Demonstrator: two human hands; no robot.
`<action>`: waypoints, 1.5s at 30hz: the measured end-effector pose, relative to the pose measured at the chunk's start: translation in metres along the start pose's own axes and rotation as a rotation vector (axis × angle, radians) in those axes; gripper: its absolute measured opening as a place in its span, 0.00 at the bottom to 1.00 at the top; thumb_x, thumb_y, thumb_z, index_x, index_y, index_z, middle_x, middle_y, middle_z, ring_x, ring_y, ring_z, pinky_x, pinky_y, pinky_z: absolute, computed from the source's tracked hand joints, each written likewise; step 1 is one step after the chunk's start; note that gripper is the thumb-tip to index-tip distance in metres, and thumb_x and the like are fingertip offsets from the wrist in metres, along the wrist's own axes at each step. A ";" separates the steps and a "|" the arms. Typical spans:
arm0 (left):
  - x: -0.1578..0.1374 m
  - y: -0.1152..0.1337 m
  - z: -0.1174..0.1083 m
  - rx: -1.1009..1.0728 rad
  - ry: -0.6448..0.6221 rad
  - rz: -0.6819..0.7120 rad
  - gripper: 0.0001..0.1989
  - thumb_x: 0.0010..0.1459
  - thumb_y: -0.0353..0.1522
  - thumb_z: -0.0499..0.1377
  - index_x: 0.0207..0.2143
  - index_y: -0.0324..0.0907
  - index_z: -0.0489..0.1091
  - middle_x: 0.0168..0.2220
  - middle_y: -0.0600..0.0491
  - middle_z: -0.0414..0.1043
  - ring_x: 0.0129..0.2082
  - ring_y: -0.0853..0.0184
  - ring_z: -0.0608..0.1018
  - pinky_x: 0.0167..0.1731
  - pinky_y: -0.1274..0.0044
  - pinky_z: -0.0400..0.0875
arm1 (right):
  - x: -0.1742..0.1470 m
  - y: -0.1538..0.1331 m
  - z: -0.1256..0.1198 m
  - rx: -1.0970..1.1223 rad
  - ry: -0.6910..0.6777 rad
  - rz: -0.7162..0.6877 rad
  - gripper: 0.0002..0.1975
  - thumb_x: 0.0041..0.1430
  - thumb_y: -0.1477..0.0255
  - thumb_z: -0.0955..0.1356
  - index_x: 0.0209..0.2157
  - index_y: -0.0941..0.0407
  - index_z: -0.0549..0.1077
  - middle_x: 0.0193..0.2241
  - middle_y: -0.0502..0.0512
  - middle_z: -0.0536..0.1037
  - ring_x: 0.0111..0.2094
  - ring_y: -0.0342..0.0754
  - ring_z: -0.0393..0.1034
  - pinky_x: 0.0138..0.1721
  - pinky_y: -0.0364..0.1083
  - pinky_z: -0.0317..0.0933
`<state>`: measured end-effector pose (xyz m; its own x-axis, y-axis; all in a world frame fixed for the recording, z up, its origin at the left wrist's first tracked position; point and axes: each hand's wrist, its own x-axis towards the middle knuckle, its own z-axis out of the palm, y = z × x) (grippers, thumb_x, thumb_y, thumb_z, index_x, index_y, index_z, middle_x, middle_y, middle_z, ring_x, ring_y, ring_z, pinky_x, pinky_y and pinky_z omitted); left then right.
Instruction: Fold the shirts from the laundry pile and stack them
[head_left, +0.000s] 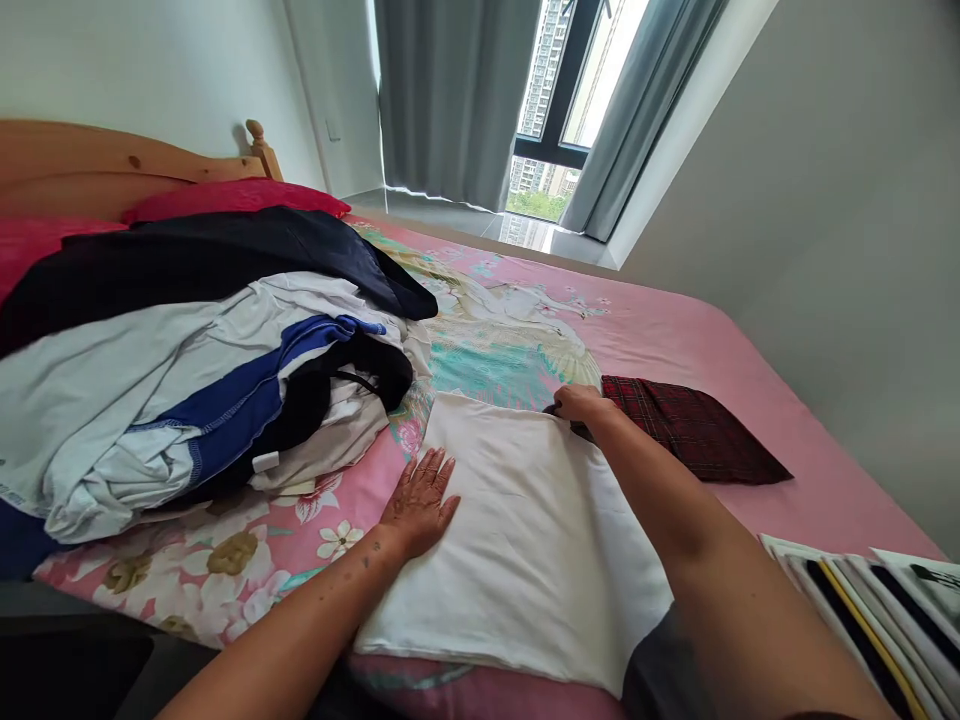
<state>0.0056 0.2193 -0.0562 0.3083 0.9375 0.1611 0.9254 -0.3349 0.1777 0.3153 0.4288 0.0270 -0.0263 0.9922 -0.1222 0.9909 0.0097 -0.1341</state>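
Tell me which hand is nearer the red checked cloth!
Right: the right hand is beside the red checked cloth; the left hand is farther, at the left edge of the white cloth.

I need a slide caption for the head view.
Left hand flat on a white cloth, right hand at its far edge, clothes heaped alongside.

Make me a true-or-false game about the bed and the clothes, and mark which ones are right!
1. The left hand touches the white cloth. True.
2. The right hand rests on the messy clothes pile. False: it is at the white cloth's far edge.
3. The dark red plaid cloth lies left of the white cloth. False: it lies to the right.
4. The bedsheet is partly pink. True.
5. The grey curtains cover the whole window. False: there is a gap between them.
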 end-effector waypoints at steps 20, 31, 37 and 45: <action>0.002 -0.002 0.003 0.042 0.048 0.013 0.28 0.61 0.41 0.47 0.62 0.42 0.55 0.64 0.46 0.53 0.64 0.60 0.54 0.62 0.63 0.45 | -0.018 0.009 0.008 -0.128 -0.048 -0.037 0.20 0.53 0.70 0.67 0.49 0.51 0.70 0.44 0.59 0.74 0.46 0.54 0.69 0.44 0.49 0.60; 0.003 -0.002 0.003 0.045 0.064 0.025 0.28 0.61 0.40 0.48 0.62 0.41 0.56 0.64 0.45 0.53 0.64 0.58 0.55 0.62 0.62 0.46 | 0.010 0.035 -0.044 0.332 0.431 0.214 0.23 0.62 0.67 0.55 0.56 0.62 0.61 0.46 0.62 0.73 0.44 0.49 0.68 0.42 0.44 0.61; 0.002 -0.002 0.005 0.030 0.066 0.020 0.28 0.61 0.40 0.48 0.62 0.40 0.56 0.64 0.44 0.51 0.64 0.57 0.54 0.62 0.62 0.46 | -0.085 0.006 0.016 0.214 0.360 -0.177 0.13 0.61 0.68 0.58 0.35 0.57 0.72 0.36 0.59 0.74 0.40 0.49 0.66 0.44 0.45 0.57; 0.003 -0.003 0.005 0.022 0.075 0.015 0.28 0.60 0.40 0.49 0.61 0.41 0.57 0.64 0.45 0.53 0.64 0.58 0.55 0.62 0.62 0.46 | -0.094 0.013 0.069 -0.028 0.182 -0.113 0.18 0.63 0.71 0.56 0.53 0.55 0.64 0.55 0.58 0.66 0.57 0.50 0.55 0.59 0.53 0.42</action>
<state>0.0052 0.2239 -0.0608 0.3052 0.9226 0.2361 0.9257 -0.3456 0.1538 0.3215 0.3267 -0.0307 -0.1158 0.9907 0.0718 0.9863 0.1233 -0.1092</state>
